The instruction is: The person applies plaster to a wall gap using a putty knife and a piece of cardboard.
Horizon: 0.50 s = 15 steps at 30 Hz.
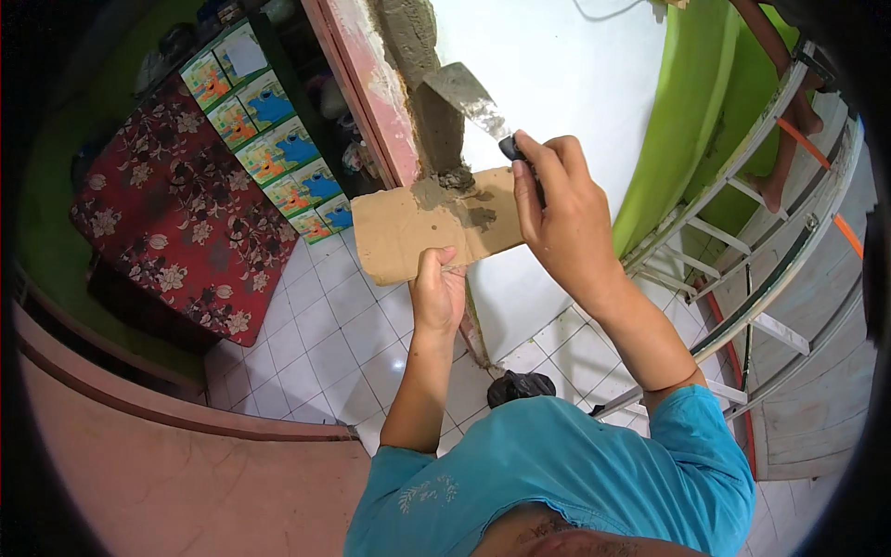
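Note:
My left hand grips the near edge of a piece of brown cardboard, thumb on top. Wet grey mortar lies on the cardboard's far edge, with smears beside it. My right hand is closed round the dark handle of a putty knife. The knife's broad metal blade, streaked with mortar, points up and left, over or against a strip of grey mortar on the wall's edge; whether it touches cannot be told. That strip runs between a pink door frame and a white wall panel.
At the right stands a metal ladder, with another person's bare feet on it. A black plastic bag sits on the tiled floor. To the left are a patterned drawer cabinet and a red floral cloth.

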Available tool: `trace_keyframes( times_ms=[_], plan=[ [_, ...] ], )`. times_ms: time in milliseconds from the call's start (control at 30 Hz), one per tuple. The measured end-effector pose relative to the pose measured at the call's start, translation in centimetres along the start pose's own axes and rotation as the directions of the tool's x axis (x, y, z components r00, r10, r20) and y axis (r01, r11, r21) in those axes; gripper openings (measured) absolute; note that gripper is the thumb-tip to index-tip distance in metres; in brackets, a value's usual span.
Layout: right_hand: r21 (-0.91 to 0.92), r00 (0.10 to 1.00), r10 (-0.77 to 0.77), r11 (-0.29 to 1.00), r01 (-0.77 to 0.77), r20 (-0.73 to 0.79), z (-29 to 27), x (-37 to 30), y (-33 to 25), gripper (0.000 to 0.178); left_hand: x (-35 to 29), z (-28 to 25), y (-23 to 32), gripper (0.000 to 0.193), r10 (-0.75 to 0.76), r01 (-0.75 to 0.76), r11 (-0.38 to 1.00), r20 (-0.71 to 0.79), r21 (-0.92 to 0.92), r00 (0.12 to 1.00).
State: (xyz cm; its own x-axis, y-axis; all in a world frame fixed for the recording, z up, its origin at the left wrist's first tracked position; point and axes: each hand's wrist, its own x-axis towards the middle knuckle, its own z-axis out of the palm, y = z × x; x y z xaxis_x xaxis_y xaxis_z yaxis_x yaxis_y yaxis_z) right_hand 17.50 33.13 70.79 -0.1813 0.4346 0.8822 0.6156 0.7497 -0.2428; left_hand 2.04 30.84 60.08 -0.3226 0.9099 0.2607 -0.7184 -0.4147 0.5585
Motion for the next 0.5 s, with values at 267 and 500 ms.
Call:
trace_keyframes(
  times_ms=[267,500],
  plan=[
    [0.028,0.989,0.067,0.997,-0.071,0.129,-0.1,-3.6,0.2,0.026,-0.1,0.0,0.0,0.047,-0.005,0.005,1.000,0.001,0.010,1.000],
    [0.141,0.976,0.148,0.975,-0.171,0.161,-3.1,-3.5,0.7,0.019,-0.1,-0.6,-0.2,0.046,-0.005,0.005,1.000,-0.009,0.002,1.000]
  ],
)
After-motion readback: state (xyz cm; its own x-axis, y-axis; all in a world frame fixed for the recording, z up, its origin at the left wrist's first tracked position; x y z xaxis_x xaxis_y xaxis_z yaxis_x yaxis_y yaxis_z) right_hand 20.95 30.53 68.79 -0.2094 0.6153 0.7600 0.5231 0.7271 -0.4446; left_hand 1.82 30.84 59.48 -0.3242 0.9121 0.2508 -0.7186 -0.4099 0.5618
